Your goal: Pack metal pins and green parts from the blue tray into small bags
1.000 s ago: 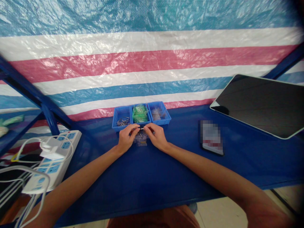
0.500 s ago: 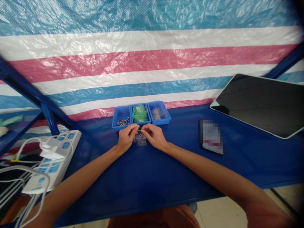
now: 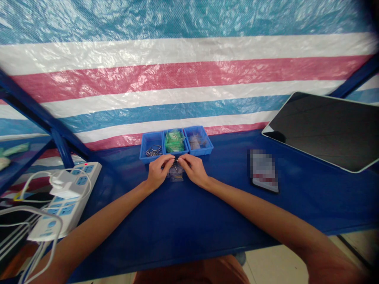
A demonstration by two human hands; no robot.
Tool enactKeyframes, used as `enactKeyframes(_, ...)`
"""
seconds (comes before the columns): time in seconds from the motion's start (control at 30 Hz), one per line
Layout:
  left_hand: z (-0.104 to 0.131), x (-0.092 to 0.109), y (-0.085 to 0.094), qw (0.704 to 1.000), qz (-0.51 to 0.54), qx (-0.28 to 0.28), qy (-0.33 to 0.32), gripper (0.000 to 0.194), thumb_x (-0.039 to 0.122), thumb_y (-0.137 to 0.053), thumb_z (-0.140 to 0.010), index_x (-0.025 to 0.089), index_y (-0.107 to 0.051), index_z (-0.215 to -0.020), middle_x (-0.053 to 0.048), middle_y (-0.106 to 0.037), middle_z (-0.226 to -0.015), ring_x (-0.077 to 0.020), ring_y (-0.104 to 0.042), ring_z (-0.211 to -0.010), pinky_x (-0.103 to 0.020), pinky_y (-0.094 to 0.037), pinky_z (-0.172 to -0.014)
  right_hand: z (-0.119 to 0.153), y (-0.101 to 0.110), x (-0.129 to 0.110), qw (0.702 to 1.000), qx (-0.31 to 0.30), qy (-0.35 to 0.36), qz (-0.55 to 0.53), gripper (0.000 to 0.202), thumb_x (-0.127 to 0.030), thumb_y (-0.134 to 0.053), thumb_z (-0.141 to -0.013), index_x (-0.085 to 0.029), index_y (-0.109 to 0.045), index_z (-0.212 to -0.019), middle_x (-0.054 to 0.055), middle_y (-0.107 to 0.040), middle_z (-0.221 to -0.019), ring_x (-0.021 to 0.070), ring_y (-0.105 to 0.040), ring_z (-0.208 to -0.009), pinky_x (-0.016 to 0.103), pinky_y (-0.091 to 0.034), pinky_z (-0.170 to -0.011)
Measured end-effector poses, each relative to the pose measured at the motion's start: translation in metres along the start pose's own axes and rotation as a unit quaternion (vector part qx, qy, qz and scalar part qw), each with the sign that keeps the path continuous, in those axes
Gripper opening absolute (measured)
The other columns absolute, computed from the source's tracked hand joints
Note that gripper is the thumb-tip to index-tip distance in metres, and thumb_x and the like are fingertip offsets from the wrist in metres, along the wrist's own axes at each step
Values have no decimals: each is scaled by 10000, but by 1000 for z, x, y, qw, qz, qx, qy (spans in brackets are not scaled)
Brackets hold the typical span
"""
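Note:
My left hand (image 3: 159,170) and my right hand (image 3: 194,169) face each other close together, fingers pinched on a thin metal piece (image 3: 177,160) that spans the small gap between them. Under and just in front of the fingertips lies a small clear plastic bag (image 3: 177,177) with a brass-coloured piece in it. Directly behind the hands stand three blue bins: the left bin (image 3: 143,148) has loose metal pins, the middle bin (image 3: 175,153) holds green packets (image 3: 174,141), and the right bin (image 3: 209,150) contains clear bags (image 3: 196,141).
A white power strip (image 3: 85,185) with plugs and cables lies at the left of the blue table (image 3: 183,225). To the right are a blurred-out flat object (image 3: 264,169) and a large dark screen (image 3: 325,130). A striped sheet (image 3: 189,75) hangs behind.
The fingertips have drawn slightly apart, and the thin metal piece between them now shows more plainly. The bins and the rest look the same.

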State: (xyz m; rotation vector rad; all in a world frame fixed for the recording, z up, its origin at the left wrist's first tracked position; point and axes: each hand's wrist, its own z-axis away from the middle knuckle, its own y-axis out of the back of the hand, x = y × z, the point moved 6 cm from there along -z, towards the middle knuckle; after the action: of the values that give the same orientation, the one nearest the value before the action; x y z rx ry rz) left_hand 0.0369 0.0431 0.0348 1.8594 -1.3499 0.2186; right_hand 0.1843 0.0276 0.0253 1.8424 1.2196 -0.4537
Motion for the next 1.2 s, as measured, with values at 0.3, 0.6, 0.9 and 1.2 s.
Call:
enactKeyframes(0.3,1,-3,-1,1000,14,-8,14,161,248,-534,-890,169,-634,-989,-17,-687,-818,-94,-639,-665,-192,-497,-668,1,-4,0,1000,-10,9,-22,174,-302,-483,-910,-185,-608,-943,28,-645,-813,141,-583,-694,249,-445,-663)
enactKeyframes(0.6,0,-4,-4,999,5,-45,27,206,287,-506,-903,173,-623,-1029,-1,-672,-782,-78,-599,-587,-187,-481,-630,1,-4,1,1000,-6,8,-24,193,-302,-470,-921,-180,-619,-910,37,-653,-824,147,-594,-733,248,-446,-684)
enactKeyframes(0.9,-1,0,-6,998,-11,-54,2,197,287,-507,-904,163,-649,-961,-33,-692,-829,-112,-639,-691,-208,-502,-677,0,-2,0,1000,-4,6,-3,266,-348,-433,-939,-179,-635,-896,44,-648,-799,152,-585,-713,258,-445,-685)
enactKeyframes(1.2,-1,-1,-6,999,-10,-50,7,186,269,-510,-904,160,-647,-966,-27,-690,-793,-118,-651,-715,-213,-506,-705,0,-4,2,1000,-5,9,-14,195,-290,-474,-914,-176,-629,-951,50,-666,-872,159,-608,-776,256,-452,-687)
